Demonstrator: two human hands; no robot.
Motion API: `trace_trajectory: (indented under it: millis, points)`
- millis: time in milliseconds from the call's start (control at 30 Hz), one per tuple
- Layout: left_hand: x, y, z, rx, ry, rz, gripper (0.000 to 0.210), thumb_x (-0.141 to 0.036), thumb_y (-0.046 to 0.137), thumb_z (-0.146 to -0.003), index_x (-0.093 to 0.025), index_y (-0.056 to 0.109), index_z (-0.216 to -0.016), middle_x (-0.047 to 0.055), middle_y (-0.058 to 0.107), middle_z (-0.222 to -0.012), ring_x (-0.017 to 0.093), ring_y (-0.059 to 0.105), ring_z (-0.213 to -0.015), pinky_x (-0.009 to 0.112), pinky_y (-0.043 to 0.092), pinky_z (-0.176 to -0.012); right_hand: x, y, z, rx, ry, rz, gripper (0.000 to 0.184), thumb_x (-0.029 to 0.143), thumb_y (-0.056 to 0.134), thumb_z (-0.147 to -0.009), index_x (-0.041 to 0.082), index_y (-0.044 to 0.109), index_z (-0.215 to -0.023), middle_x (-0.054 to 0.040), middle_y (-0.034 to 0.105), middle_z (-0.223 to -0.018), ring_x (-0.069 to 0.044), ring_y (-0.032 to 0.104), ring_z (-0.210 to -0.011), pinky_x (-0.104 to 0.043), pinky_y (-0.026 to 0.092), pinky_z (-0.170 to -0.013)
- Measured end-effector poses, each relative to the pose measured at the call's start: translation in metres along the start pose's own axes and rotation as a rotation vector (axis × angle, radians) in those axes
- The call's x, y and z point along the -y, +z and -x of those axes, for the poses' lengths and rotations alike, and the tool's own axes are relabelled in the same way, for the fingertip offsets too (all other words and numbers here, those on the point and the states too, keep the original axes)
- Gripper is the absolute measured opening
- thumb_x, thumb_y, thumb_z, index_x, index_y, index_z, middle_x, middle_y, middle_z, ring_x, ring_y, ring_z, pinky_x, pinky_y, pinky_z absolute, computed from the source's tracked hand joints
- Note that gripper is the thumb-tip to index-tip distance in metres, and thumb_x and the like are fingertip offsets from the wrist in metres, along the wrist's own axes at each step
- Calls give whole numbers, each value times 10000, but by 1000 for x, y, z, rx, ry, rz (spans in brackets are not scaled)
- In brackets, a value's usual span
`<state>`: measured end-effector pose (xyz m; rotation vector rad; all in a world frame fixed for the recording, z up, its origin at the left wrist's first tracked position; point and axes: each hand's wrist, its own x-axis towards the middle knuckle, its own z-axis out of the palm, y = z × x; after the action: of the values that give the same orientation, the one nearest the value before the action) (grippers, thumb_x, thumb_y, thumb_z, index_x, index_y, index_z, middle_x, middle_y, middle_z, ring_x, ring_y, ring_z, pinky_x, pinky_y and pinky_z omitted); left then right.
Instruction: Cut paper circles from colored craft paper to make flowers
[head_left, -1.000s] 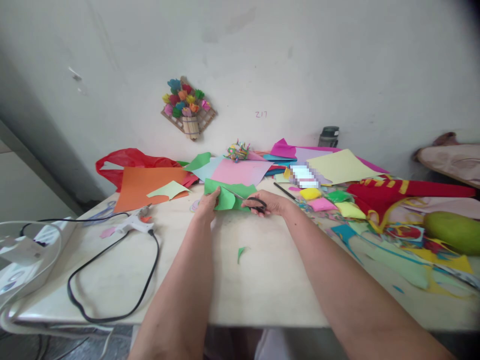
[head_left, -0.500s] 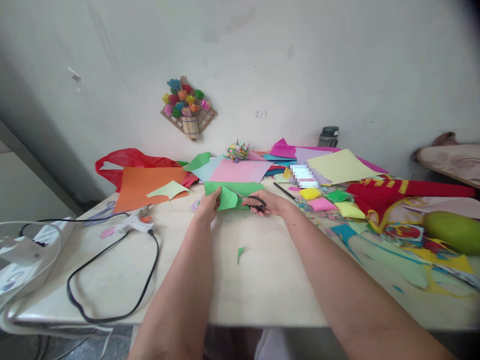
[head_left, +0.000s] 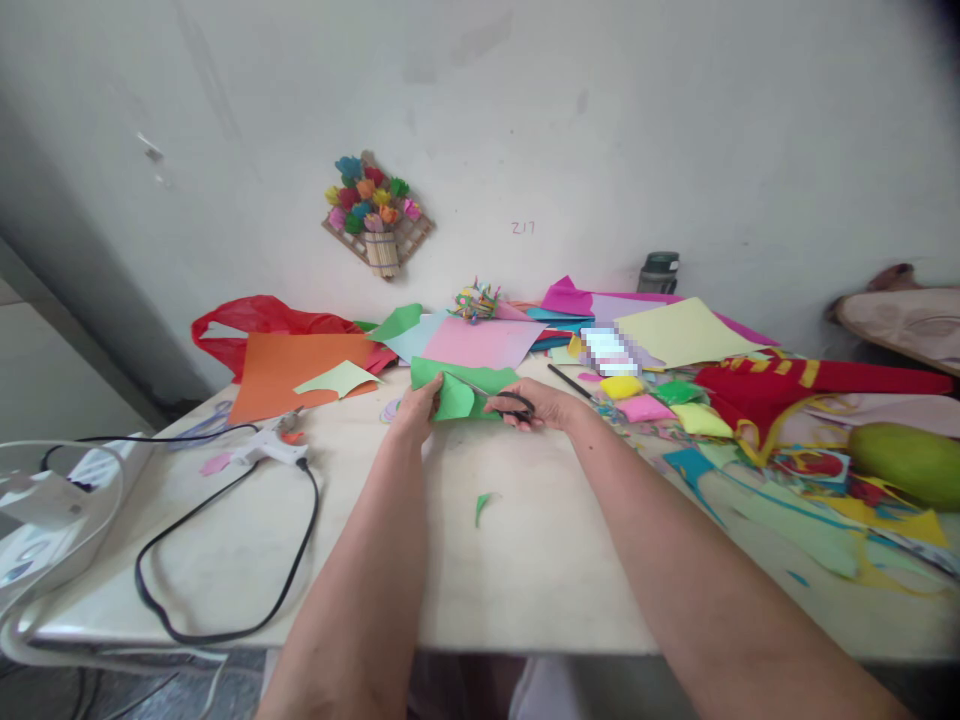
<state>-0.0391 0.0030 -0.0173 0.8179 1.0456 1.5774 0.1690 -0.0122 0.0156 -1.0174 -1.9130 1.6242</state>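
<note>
Green paper [head_left: 454, 398] is held over the middle of the table, its left edge pinched by my left hand [head_left: 420, 408]. My right hand [head_left: 541, 404] is closed round the black handles of a pair of scissors [head_left: 514, 404]. The blades point left into the paper, with a cut running between a front flap and the wider part behind. A small green paper scrap [head_left: 481, 508] lies on the table [head_left: 517, 590] between my forearms.
On the left lie a white glue gun [head_left: 268, 448] with a looping black cord and a power strip [head_left: 82, 510]. Orange paper [head_left: 277, 375] is behind them. A black pen [head_left: 570, 379], a phone [head_left: 609, 350], colourful packets [head_left: 645, 408] and a green mango [head_left: 907, 462] are on the right.
The far right edge of the green paper has shifted slightly and shows less beyond the scissors. My hands have barely moved and keep their holds.
</note>
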Motion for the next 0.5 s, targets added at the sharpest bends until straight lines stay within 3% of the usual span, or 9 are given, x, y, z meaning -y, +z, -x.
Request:
trace_trajectory:
  millis: [233,500]
  points:
    - [-4,3,3,7,12,11,304,-262,712,-631,-176,622,-909,43,674,-769,152,620,-617,266,521,-574,1,0,0,0,-15,39,348,419,582,-724,107,613,-875,44,501,-469,-26,390,-306,-143,149,-265]
    - [-8,1,5,12,10,-45,319,-311,705,-642,-189,623,-925,68,677,-899,206,641,-766,320,524,-674,12,7,7,19,46,23,252,302,556,-746,83,613,-854,41,486,-440,-30,370,-298,-150,208,-287]
